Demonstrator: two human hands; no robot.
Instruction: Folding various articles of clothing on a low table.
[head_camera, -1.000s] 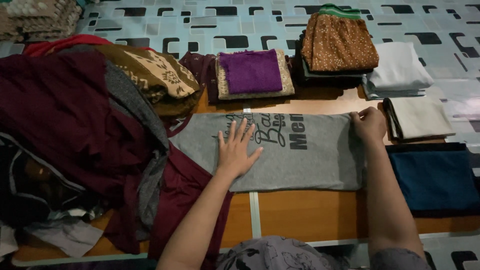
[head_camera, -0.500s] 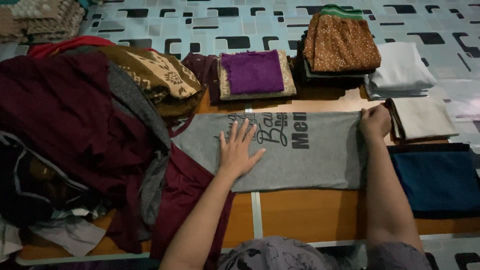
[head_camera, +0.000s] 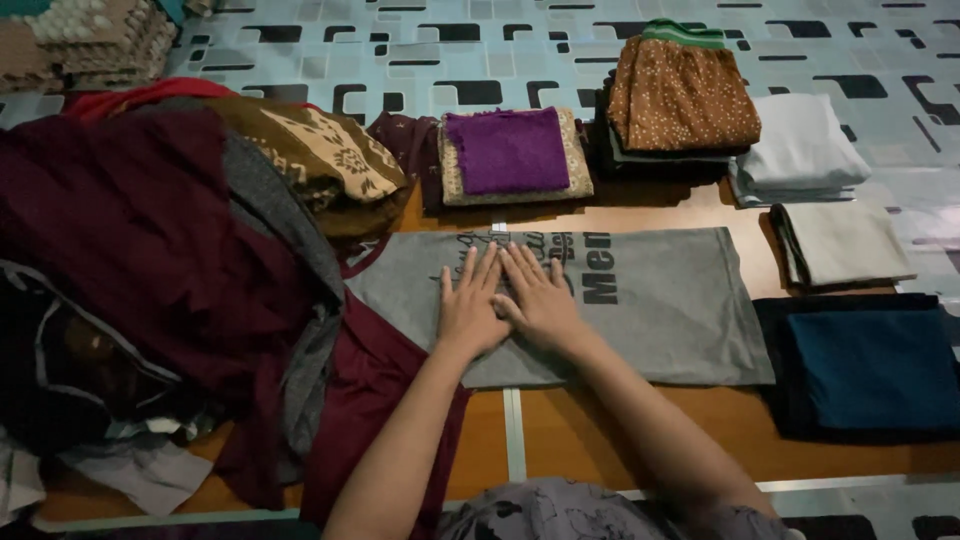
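1. Grey shirt (head_camera: 660, 300) lies folded lengthwise and flat on the floor, between the clothes heap (head_camera: 150, 270) and the blue cloth (head_camera: 870, 365).
2. Left hand (head_camera: 470, 305): flat, fingers spread, palm down on the shirt, gripping nothing.
3. Right hand (head_camera: 540, 295): flat, open, pressed on the shirt, touching the left hand.
4. Purple cloth (head_camera: 508, 150) lies folded beyond the shirt, apart from it.

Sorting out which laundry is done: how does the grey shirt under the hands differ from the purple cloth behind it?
The grey shirt lies spread in a long strip with dark lettering; the purple cloth is a compact plain rectangle. The grey shirt lies directly on the wooden surface; the purple cloth tops a tan folded piece. The left hand and right hand press flat on the shirt; nothing touches the purple cloth. Both lie flat.
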